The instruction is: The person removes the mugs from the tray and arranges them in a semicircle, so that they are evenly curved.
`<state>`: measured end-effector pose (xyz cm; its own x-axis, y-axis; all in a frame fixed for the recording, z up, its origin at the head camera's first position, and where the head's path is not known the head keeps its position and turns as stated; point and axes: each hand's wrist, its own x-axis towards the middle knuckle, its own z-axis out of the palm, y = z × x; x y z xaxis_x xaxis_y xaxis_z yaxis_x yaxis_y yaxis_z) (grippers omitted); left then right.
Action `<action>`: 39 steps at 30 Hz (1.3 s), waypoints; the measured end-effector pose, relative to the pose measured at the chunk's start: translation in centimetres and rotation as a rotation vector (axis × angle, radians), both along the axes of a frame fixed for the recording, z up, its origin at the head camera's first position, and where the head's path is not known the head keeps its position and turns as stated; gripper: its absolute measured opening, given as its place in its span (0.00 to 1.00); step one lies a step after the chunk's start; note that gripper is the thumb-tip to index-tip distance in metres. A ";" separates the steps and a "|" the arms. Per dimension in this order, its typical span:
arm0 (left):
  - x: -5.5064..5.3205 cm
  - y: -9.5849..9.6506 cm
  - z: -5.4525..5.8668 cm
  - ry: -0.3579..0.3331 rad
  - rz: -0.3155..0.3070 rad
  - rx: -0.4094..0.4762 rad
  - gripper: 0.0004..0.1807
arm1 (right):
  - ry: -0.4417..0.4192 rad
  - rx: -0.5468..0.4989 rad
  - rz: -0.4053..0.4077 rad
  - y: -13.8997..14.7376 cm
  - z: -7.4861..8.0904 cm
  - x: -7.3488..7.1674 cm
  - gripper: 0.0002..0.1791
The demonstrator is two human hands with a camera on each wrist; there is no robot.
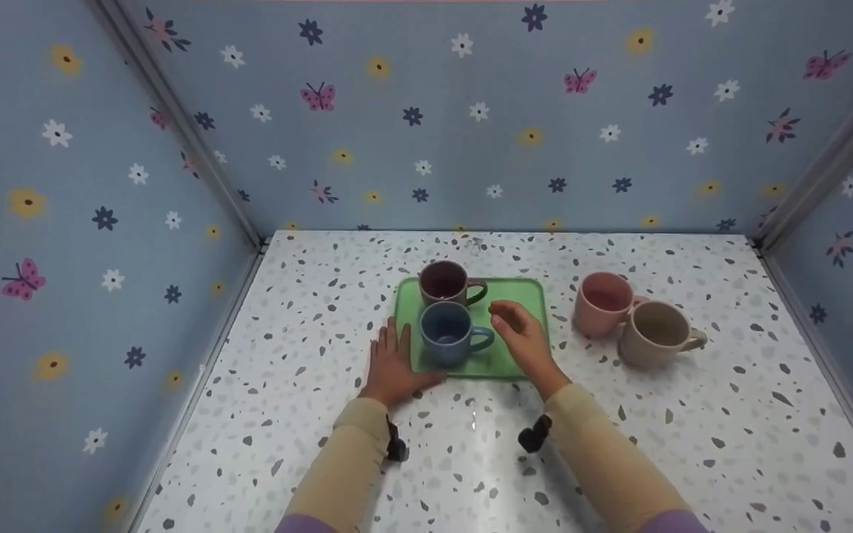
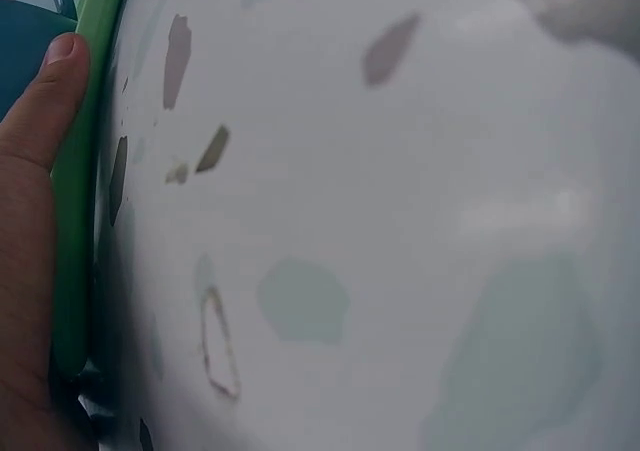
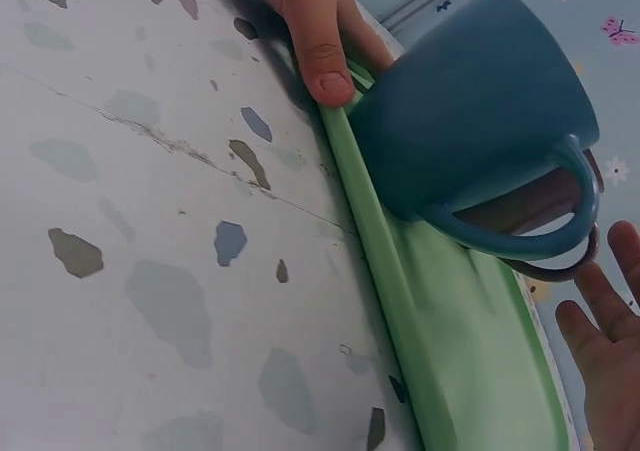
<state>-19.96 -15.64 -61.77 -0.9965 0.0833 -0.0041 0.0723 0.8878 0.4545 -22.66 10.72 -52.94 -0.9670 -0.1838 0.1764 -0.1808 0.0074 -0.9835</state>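
Note:
A green tray (image 1: 497, 365) lies on the speckled table, bearing a blue mug (image 1: 444, 354) in front and a dark maroon mug (image 1: 437, 285) behind it. Both mug handles point right. My left hand (image 1: 392, 372) rests at the tray's front left corner, fingers straight along the left edge. In the right wrist view, the thumb (image 3: 330, 83) of that hand touches the front rim. Over the tray's right part, my right hand (image 1: 526, 344) is held with loosely bent fingers and nothing in them. It is apart from the blue mug's handle (image 3: 520, 243).
To the right of the tray stand a pink mug (image 1: 597, 320) and a beige mug (image 1: 645, 349), close together. Flower-patterned blue walls (image 1: 471, 148) enclose the table (image 1: 308, 296) at the back and both sides.

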 end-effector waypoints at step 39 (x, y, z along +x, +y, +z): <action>-0.1 0.0 -0.2 0.042 -0.006 -0.019 0.71 | -0.117 0.048 -0.037 -1.8 -4.3 -0.7 0.07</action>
<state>-20.05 -15.62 -61.96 -0.9953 0.0895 0.0358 0.0962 0.8955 0.4345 -23.33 8.90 -57.27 -0.9868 -0.1528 0.0535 -0.0632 0.0593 -0.9962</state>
